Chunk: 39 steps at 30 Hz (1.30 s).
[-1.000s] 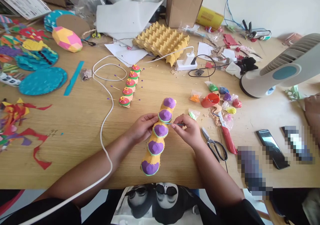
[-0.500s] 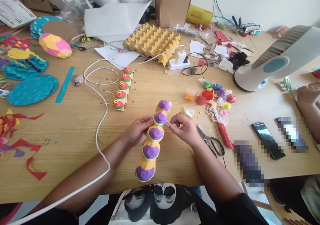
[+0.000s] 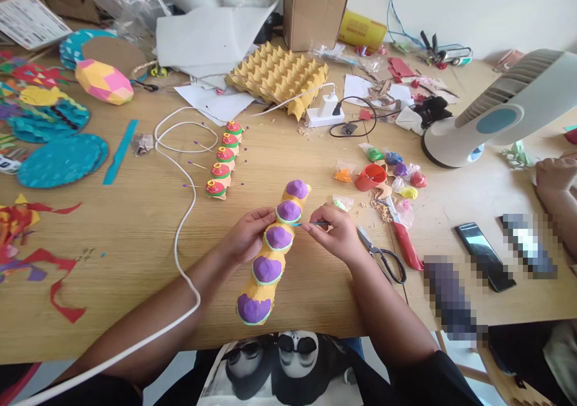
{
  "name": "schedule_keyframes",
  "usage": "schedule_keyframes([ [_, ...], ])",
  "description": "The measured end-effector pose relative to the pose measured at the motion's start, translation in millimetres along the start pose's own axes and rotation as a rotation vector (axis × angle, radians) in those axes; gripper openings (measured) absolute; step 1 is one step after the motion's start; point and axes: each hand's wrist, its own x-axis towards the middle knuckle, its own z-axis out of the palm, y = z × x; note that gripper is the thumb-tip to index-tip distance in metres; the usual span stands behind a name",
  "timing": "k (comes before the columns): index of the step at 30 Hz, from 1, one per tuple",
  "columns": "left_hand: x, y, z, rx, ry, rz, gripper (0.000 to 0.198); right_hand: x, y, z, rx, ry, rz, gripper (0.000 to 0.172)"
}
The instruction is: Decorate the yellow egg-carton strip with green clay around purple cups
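Note:
A yellow egg-carton caterpillar with purple clay domes lies lengthwise on the wooden table. My left hand is closed round its left side near the middle. My right hand pinches a thin blue stick whose tip touches the caterpillar's right side under the second dome. A smaller caterpillar with red tops and purple pins lies further back on the left.
Scissors, a red-handled knife and bags of coloured clay lie to the right. A white cable runs past my left arm. A fan, a phone and another person's hand are at the right.
The caterpillar's near end has swung a little to the left. My right hand has drawn back slightly, so more of the blue stick shows. The view has shifted slightly.

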Motion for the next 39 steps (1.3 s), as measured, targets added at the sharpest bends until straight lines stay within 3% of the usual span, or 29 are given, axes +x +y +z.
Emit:
schedule_keyframes([
  [12,-3.9,4.6,0.7,-0.001,-0.078,-0.071,0.013,1.5,0.7,-7.9,0.093,-0.018,0.076,0.03],
  [20,-4.8,5.1,4.1,-0.039,-0.07,-0.06,0.016,-6.5,14.0,22.9,0.791,0.108,0.362,0.034],
  [28,-2.6,6.1,5.7,-0.006,-0.013,-0.025,0.021,-0.8,5.0,27.9,1.142,0.06,0.485,0.028],
  [32,-0.6,2.9,1.9,0.034,-0.016,0.003,0.019,-0.9,2.9,34.2,1.148,0.071,0.515,0.038],
  [39,1.5,0.4,-0.5,0.049,-0.014,0.043,0.021,-1.3,-0.1,37.8,1.085,0.018,0.644,0.038],
])
